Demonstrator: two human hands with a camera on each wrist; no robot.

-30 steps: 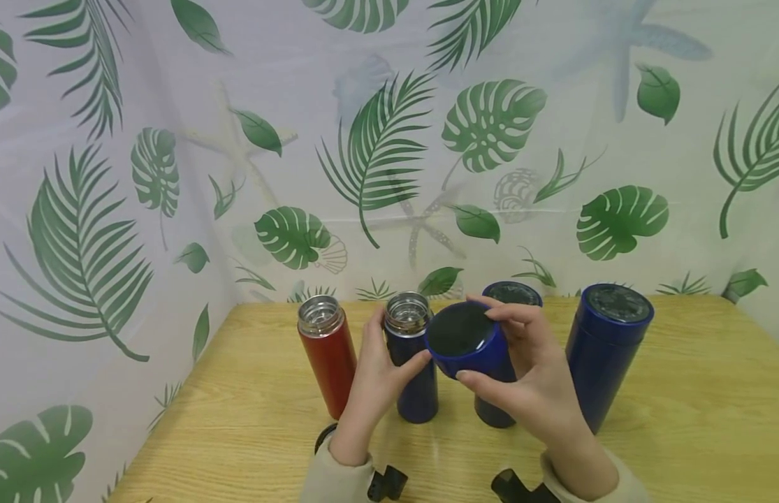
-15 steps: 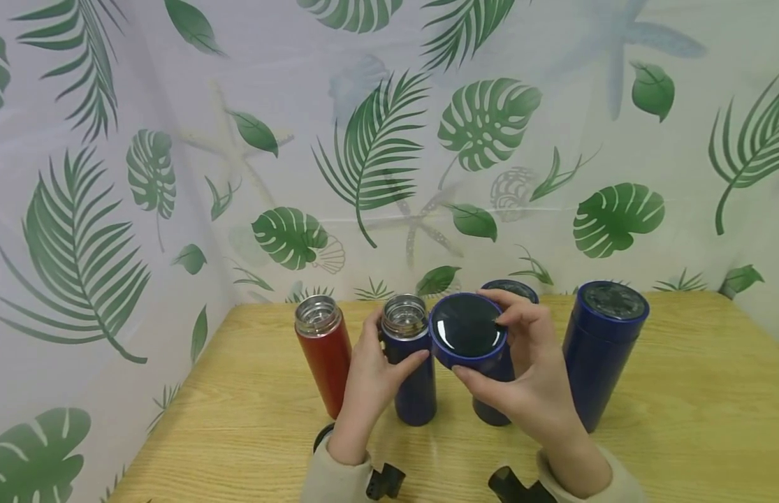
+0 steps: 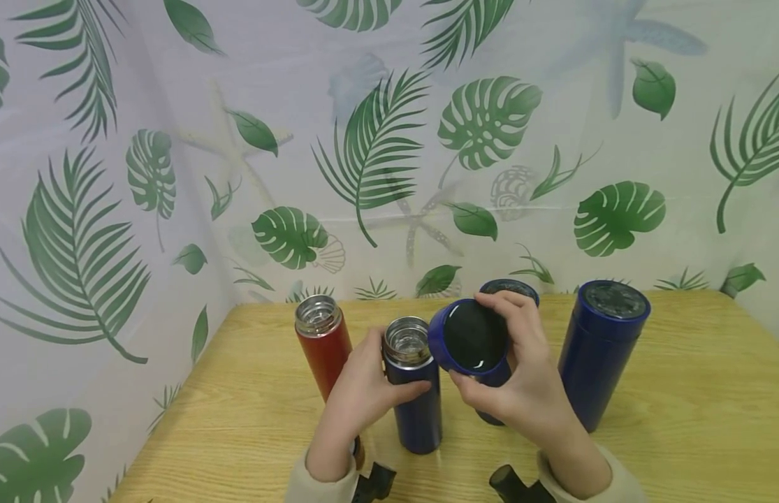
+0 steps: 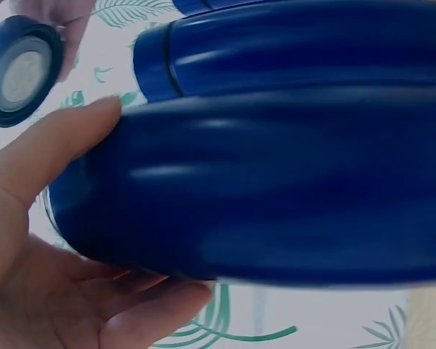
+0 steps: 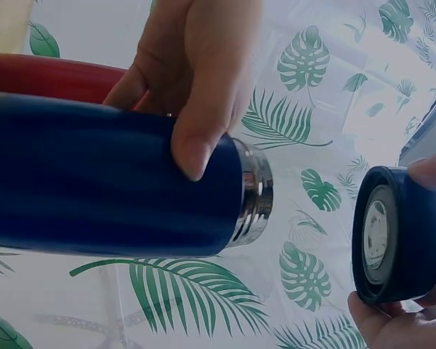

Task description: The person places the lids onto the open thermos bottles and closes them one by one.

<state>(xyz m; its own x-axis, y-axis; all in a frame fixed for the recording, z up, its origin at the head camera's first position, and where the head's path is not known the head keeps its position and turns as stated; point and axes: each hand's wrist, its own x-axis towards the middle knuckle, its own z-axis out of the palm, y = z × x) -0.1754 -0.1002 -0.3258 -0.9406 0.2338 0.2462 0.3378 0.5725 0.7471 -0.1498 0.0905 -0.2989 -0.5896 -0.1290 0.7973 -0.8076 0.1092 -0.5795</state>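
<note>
Evidently, the uncapped blue bottle (image 3: 420, 419) was gripped just below its neck by the left hand (image 3: 364, 391), with the thumb laid across one side and the fingers curled round the other. Its silver threaded neck was left bare above the grip; whether its base was rested on the wooden table (image 3: 697, 391) could not be told. To the right of the uncapped blue bottle's mouth, and apart from it, a blue lid (image 3: 467, 337) was pinched between the thumb and fingers of the right hand (image 3: 527, 381). The lid was tilted, its glossy black face turned toward the head camera, and a pale disc inside its underside was shown by both wrist views. On the black face a small white streak was seen near the lower edge; whether it was print or glare could not be told.

To the left of the uncapped blue bottle, a red bottle (image 3: 320, 342) was placed, its silver neck also bared. To its right, a second blue bottle (image 3: 492, 381) was partly covered by the lid and right hand, and farther right a larger blue bottle (image 3: 601, 356) was stood, its dark top panel patterned too finely to be read. Behind it, a leaf-printed cloth (image 3: 389, 154) was hung.
</note>
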